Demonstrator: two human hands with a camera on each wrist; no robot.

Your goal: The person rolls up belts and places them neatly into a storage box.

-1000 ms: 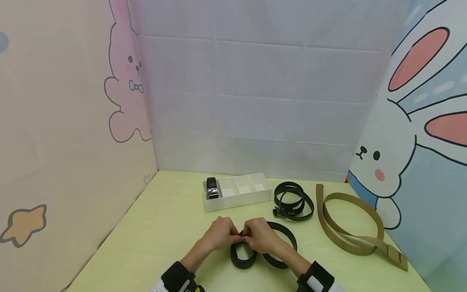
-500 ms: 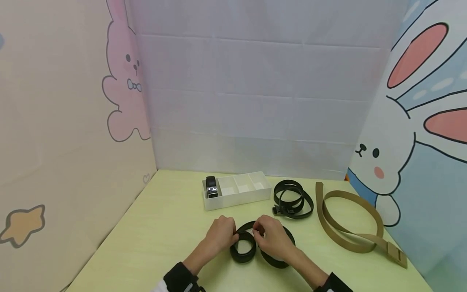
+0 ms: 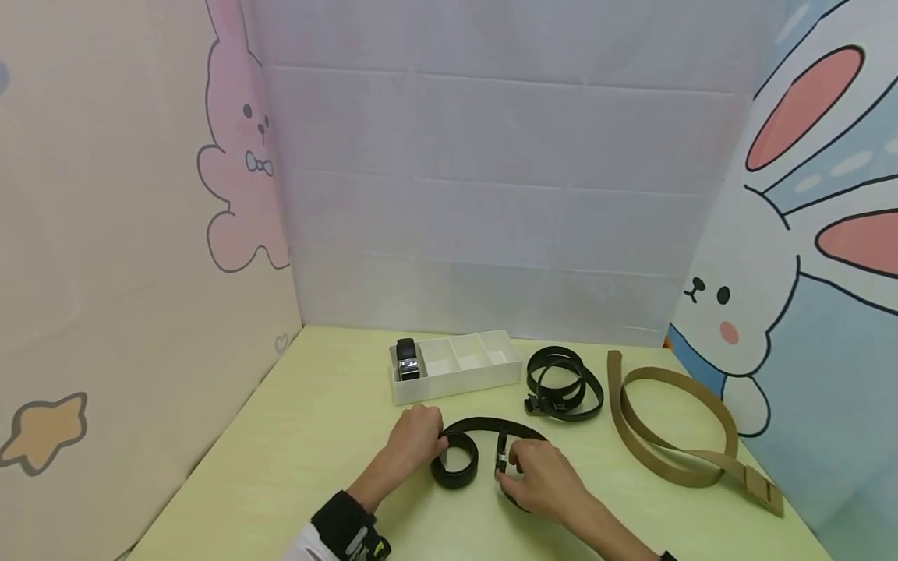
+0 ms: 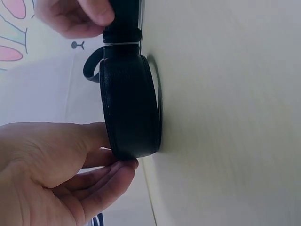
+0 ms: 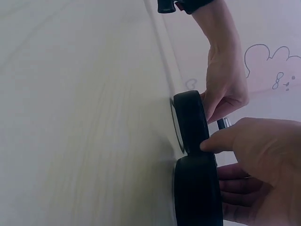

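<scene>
A black belt [image 3: 484, 424] stands on its edge on the table, its left end rolled into a tight coil [image 3: 454, 478]. My left hand [image 3: 414, 438] pinches that coil at its left side; the left wrist view shows thumb and fingertips on the rolled strap [image 4: 129, 103]. On the belt's right part, by a silver-toned buckle [image 3: 501, 461], my right hand [image 3: 547, 477] grips the strap between thumb and fingers. The right wrist view has the right thumb against the strap [image 5: 195, 188]. My right hand hides part of the belt's right loop.
Behind the hands stands a white divided tray [image 3: 463, 389] with a rolled black belt [image 3: 406, 352] in its leftmost compartment. Another black belt [image 3: 595, 393] lies loosely coiled right of it. A tan webbing belt [image 3: 673, 378] lies looped at the right. Walls border the yellow table [image 3: 337, 389].
The hands have moved apart; my right hand has gone right and down to the buckle. My left hand has shifted slightly left with the coil, and the strap between now spreads wider.
</scene>
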